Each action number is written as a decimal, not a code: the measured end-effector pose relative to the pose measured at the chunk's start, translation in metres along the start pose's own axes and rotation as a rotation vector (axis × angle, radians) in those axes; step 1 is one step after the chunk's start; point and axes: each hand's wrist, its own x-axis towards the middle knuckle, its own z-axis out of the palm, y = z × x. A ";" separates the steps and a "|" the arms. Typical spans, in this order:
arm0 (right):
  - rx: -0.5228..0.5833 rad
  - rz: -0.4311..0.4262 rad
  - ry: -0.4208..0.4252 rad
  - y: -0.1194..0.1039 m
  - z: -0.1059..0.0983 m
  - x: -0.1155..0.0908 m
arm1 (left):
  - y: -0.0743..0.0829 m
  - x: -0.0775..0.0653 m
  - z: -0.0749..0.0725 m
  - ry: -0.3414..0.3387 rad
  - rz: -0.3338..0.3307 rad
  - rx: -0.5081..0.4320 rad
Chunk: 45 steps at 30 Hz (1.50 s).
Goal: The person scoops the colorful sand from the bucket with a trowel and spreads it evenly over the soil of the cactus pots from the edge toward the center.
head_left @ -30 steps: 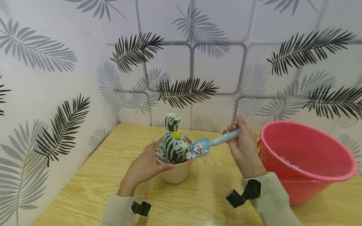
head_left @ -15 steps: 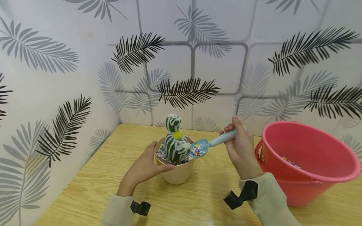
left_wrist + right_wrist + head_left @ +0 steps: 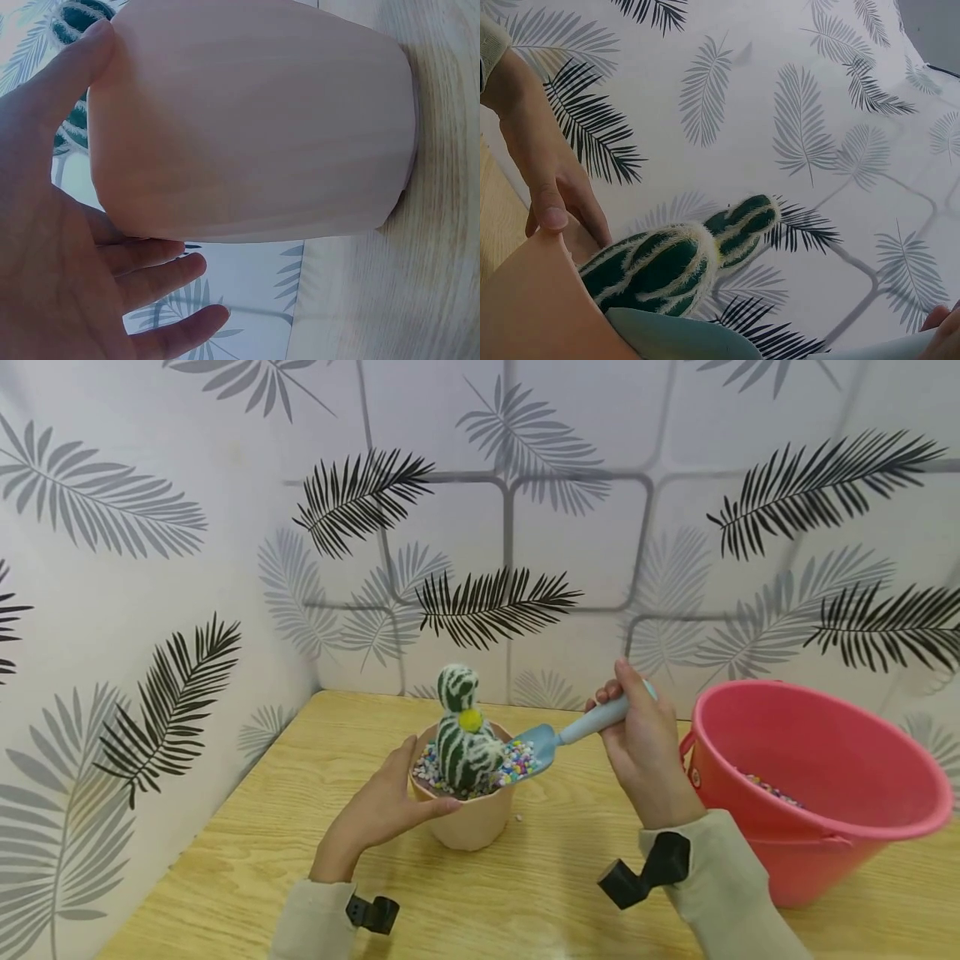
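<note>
A beige flowerpot (image 3: 468, 827) stands upright on the table, with a green and white fuzzy cactus (image 3: 459, 752) bearing a yellow flower. Small coloured pebbles (image 3: 427, 768) lie around its base. My left hand (image 3: 378, 806) holds the pot from the left, thumb (image 3: 94, 52) on the rim and fingers along the far side. By its handle my right hand (image 3: 647, 756) grips a light blue trowel (image 3: 597, 721). The trowel's blade (image 3: 679, 337), tilted down to the left and loaded with pebbles, reaches over the pot's right rim beside the cactus.
A pink bucket (image 3: 795, 877) stands on the right, close to my right forearm, with some coloured pebbles (image 3: 772, 791) inside. One loose pebble (image 3: 518, 817) lies on the wooden table (image 3: 570, 893) near the pot. A leaf-patterned wall covering (image 3: 577, 543) closes off the back and left.
Hardly anything differs: the trowel's blade shifts very slightly at the pot's rim, and the pebbles on it look a little fewer. The left hand stays on the pot.
</note>
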 end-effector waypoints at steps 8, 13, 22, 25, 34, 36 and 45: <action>-0.038 -0.006 0.001 -0.003 0.000 0.000 | -0.002 0.000 0.000 -0.009 -0.009 -0.015; -0.040 -0.005 0.011 -0.005 0.001 0.001 | -0.004 -0.001 0.000 -0.007 -0.003 -0.022; -0.025 -0.010 0.013 -0.010 0.006 0.003 | -0.007 -0.002 -0.002 -0.015 -0.007 -0.024; -0.028 -0.012 0.009 -0.010 0.007 0.004 | -0.007 -0.002 -0.002 -0.015 -0.006 -0.025; -0.114 -0.006 0.005 0.002 0.011 0.006 | -0.001 -0.002 -0.001 0.012 0.005 0.029; -0.121 0.007 0.015 0.005 0.010 0.006 | 0.004 -0.004 -0.001 0.023 -0.014 0.068; -0.107 -0.014 0.017 0.015 0.008 0.007 | 0.018 -0.008 -0.002 0.086 -0.033 0.189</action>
